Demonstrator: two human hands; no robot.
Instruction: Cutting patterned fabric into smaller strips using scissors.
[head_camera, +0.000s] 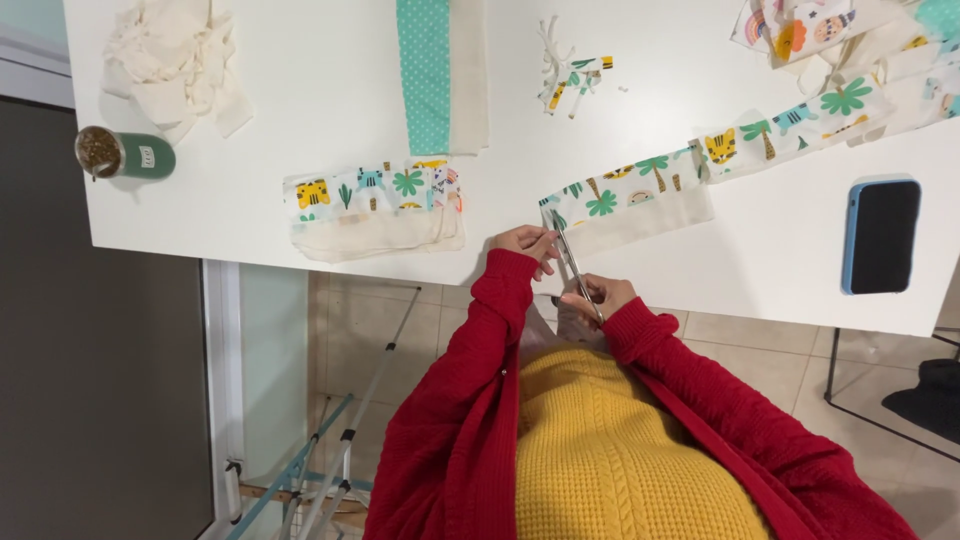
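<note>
The left hand (525, 243) pinches the printed fabric strip (640, 195); beside it, the right hand (595, 297) fingers grip scissors (572, 262).

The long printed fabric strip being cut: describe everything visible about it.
The long white cotton-looking fabric strip printed with palms, tigers and rainbows lies flat on the white table, running diagonally from its near edge toward the far right. A plain cream band lines one side. The left hand pinches its near end, where the metal scissors in the right hand meet it.
</note>
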